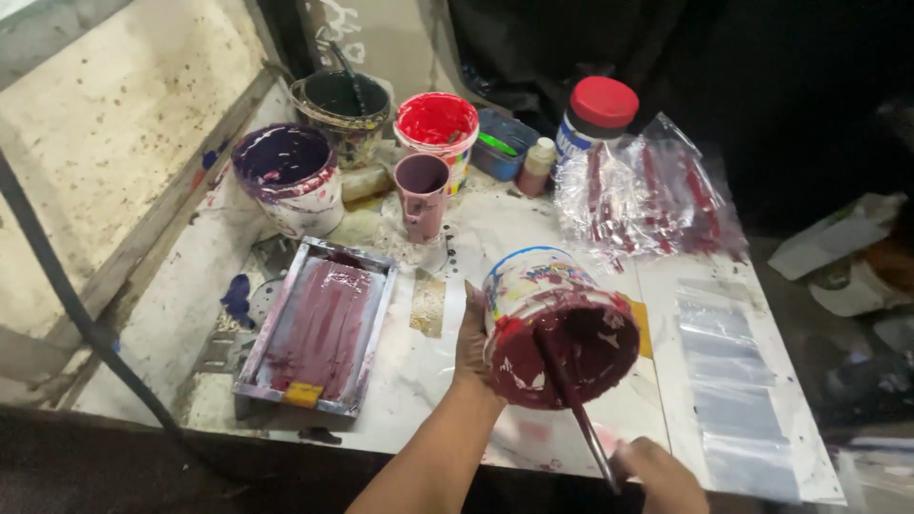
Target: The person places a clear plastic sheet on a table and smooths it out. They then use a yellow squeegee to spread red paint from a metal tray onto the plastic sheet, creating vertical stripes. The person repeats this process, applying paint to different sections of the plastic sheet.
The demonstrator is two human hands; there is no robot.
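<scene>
Both hands work over a stained white table. Left hand grips a paint tub by its side, with the fingers wrapped behind the wall, and holds it tilted so that the mouth faces the camera. The tub is white outside with colour smears, and inside it is coated with thick dark red paint. Right hand is at the bottom edge of the view; it is closed around the end of a thin stirring stick, and the other end of the stick is inside the tub, in the paint.

To the left of the tub, a small rectangular screen frame lies flat on the table, and its mesh is covered with maroon paint streaks. Behind it stand several containers close together: a bucket with purple paint, a dark bucket with a stick in it, a tub of bright red paint, and a small pink cup just in front of the red tub. Further right stands a white jar with red lid. Beside this jar lies a crumpled clear plastic bag with red marks. Flat clear plastic sheets lie on the right part of the table.
</scene>
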